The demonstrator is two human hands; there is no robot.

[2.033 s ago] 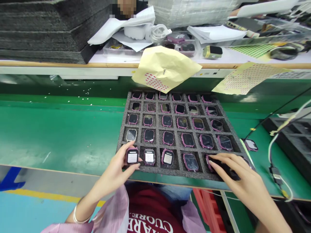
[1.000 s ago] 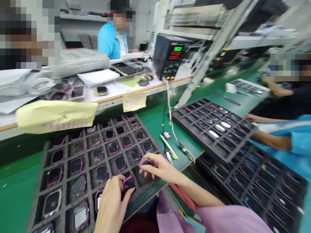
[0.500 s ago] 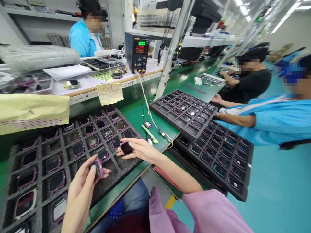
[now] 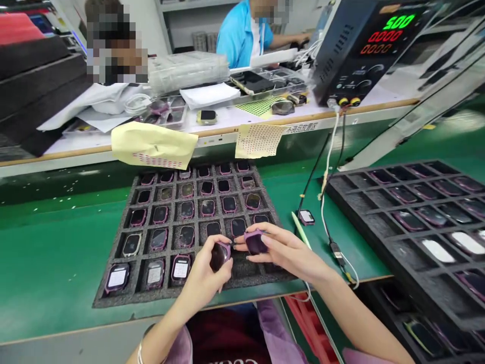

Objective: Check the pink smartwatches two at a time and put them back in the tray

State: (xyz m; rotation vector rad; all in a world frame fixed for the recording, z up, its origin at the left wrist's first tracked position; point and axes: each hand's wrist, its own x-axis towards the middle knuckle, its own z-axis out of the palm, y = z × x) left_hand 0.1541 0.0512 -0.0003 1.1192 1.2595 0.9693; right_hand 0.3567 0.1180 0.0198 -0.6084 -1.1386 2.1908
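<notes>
1. Pinching a purple-rimmed watch [image 4: 220,254] by its edges, the left hand [image 4: 212,268] has its grip closed to the case's width – probably so that part of the dark screen shows.
2. The right hand [image 4: 290,247] holds a second watch [image 4: 255,242] just right of the left grip, thumb and fingers closed around the case; its dark screen faces the wearer, presumably for a clear view.
3. Beneath both grips lies a foam tray [image 4: 142,296] on the bench [image 4: 56,242]. Its cells hold mostly dark watches, seemingly spaced apart against rubbing.
4. Left of the left grip, three front-row watches [image 4: 155,273] have white screens.
5. Right of the right grip are a green stick [image 4: 301,230] and, farther off, another tray [image 4: 390,247] – watches inside, a few with white faces.
</notes>
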